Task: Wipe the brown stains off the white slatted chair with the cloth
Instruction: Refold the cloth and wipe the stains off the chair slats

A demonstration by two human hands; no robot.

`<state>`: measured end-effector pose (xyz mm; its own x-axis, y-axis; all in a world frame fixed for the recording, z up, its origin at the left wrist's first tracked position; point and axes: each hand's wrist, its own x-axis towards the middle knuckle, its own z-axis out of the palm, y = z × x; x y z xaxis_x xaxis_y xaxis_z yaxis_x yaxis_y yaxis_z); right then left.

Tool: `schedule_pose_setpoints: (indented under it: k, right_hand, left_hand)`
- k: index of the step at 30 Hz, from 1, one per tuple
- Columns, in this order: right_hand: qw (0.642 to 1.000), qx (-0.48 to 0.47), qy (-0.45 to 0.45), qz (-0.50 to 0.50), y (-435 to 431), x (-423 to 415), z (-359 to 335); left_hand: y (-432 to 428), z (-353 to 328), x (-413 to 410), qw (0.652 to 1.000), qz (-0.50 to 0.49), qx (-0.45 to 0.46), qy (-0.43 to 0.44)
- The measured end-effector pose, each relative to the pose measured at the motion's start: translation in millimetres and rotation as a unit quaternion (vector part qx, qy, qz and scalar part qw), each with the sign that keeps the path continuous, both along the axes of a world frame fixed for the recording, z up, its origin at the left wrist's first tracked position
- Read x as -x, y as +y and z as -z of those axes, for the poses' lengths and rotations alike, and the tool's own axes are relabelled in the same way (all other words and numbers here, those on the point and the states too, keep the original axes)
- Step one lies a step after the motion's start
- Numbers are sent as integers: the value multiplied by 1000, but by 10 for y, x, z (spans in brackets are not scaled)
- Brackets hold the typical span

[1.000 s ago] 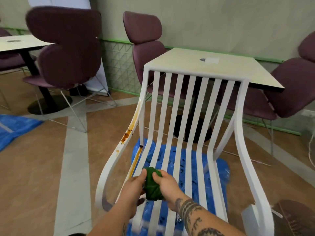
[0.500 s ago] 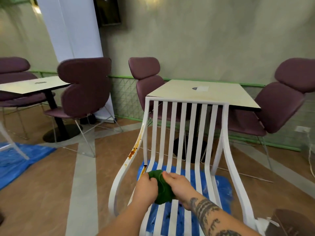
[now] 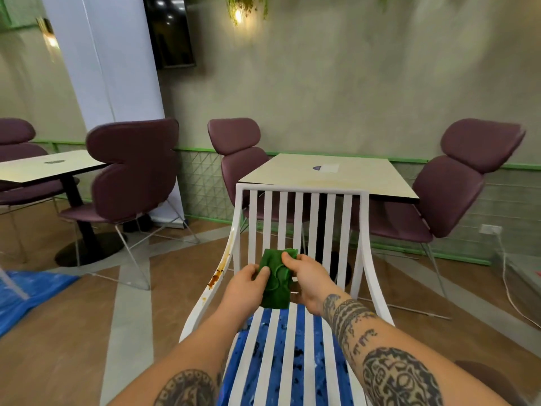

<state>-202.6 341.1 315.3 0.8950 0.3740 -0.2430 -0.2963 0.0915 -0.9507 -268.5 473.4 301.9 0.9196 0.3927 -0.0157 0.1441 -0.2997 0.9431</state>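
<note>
The white slatted chair (image 3: 303, 212) stands right in front of me, its back toward a table. Brown stains (image 3: 216, 275) run down its left side rail, from the upper curve to a dark blotch lower down. Both hands hold a folded green cloth (image 3: 275, 279) above the seat slats. My left hand (image 3: 247, 285) pinches the cloth's left edge between thumb and fingers. My right hand (image 3: 307, 276) pinches its upper right corner. The cloth is apart from the stained rail, to its right.
A blue tarp (image 3: 292, 361) lies under the chair; another blue tarp (image 3: 26, 291) lies at the left. A cream table (image 3: 351, 174) sits behind the chair, with purple chairs (image 3: 131, 174) around. A white cable (image 3: 509, 288) trails on the floor at right.
The view has tilted up, so the chair sits lower and farther in frame. The cloth has been unfolded from a bunched wad into a flatter rectangle held between both hands.
</note>
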Motion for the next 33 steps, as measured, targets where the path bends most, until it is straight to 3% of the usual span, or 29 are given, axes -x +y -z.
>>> schedule_pose_setpoints:
  k: [2, 4, 13, 16, 19, 22, 26, 30, 33]
  right_hand:
    - [998, 31, -53, 32, -41, -33, -59]
    - [994, 19, -80, 70, -90, -83, -96]
    - [971, -190, -41, 142, -263, -173, -236]
    - [966, -213, -28, 143, -370, -168, -212]
    - [976, -177, -20, 123, -491, -149, -177]
    - [991, -89, -18, 98, -568, -126, -116]
    - [983, 115, -144, -1, -524, -51, -47]
    - [977, 92, -153, -115, -380, 31, 48]
    - [976, 71, -147, -143, -309, 73, 45]
  left_hand:
    - [9, -68, 22, 998, -15, -53, -1]
    - [26, -152, 40, 998, -20, -51, -9]
    - [31, -330, 1, 975, 16, 221, -8]
    - [3, -292, -2, 969, -17, 245, -14]
    - [-16, -270, -2, 961, -42, 269, -40]
    - [-22, -292, 19, 973, -24, 225, -44]
    - [-113, -378, 28, 995, 55, 78, -22]
    - [-236, -451, 18, 990, 123, -53, -34]
    - [-215, -453, -1, 989, 103, -76, -75]
